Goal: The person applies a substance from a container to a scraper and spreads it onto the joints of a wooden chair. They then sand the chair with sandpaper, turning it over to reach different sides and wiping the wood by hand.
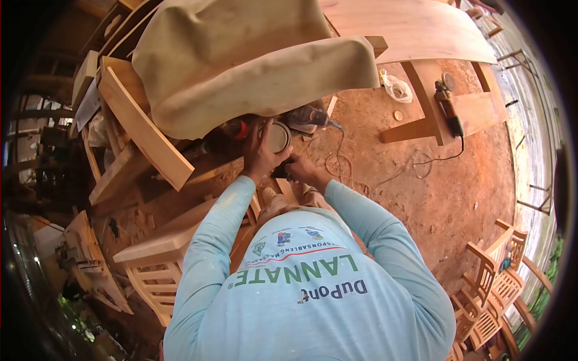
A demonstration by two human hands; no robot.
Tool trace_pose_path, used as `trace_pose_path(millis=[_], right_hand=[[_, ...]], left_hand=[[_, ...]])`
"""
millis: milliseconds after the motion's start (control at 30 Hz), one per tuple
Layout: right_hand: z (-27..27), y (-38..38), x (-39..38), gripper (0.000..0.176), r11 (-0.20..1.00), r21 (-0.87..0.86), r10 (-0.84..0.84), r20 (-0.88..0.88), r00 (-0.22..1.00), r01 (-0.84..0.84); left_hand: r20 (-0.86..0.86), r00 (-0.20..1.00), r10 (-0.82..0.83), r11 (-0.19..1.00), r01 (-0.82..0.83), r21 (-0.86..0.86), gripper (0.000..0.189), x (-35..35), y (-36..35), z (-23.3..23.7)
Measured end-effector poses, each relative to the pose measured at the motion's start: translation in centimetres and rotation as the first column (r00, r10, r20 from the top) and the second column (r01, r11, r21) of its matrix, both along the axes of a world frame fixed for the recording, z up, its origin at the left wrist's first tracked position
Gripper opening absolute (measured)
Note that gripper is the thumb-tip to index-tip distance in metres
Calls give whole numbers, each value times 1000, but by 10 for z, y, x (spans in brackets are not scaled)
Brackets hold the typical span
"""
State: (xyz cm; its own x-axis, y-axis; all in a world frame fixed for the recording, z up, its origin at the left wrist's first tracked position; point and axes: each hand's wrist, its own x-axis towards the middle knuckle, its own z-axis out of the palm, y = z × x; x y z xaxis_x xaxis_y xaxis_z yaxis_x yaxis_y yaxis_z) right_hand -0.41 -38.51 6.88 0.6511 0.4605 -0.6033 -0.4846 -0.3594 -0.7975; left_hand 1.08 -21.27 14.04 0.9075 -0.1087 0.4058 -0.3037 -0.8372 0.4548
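Observation:
My left hand (260, 157) grips a round grey sanding disc (279, 137) by its edge, holding it up in front of me. Just below and right of it, my right hand (303, 170) is closed on a small dark object (280, 172) that touches the left hand. What that object is cannot be made out. Right behind the disc, an orange and grey power tool (308, 117) lies on the ground with its cord (337, 159) looping over the dirt. Both arms wear light blue sleeves.
A tan cloth (241, 60) drapes over wooden parts above the hands. Planks (141, 129) lean at left, with a slatted chair (158, 265) lower left. Another corded tool (448, 103) lies on a wooden frame (424, 90) at right. Several chairs (490, 295) stand lower right on the red dirt floor (445, 198).

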Motion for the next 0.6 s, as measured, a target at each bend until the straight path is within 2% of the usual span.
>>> trace_pose_path(millis=[67, 167, 267, 367, 467, 600], right_hand=[[-12, 13, 9, 38, 999, 34, -41, 25, 999, 40], [-18, 29, 22, 42, 999, 54, -3, 77, 997, -1], [-44, 39, 26, 43, 997, -45, 69, 120, 990, -64], [-76, 51, 29, 38, 992, -122, 39, 195, 980, -15], [-39, 52, 43, 48, 964, -235, 143, 81, 986, -121], [-30, 57, 47, 50, 973, -193, 134, 42, 990, -123]], left_hand=[[-46, 998, 34, 999, -33, 8, 91, 4, 2, -7], [-82, 996, 41, 999, -41, 0, 92, 3, 9, -14], [-108, 994, 5, 998, -11, -55, 89, 0, 25, -18], [-208, 978, 23, 984, -59, -168, 84, -1, 37, -17], [-283, 958, 46, 961, -120, -250, 80, 2, 44, -14], [-308, 951, 43, 874, -185, -449, 77, 3, 54, -13]])
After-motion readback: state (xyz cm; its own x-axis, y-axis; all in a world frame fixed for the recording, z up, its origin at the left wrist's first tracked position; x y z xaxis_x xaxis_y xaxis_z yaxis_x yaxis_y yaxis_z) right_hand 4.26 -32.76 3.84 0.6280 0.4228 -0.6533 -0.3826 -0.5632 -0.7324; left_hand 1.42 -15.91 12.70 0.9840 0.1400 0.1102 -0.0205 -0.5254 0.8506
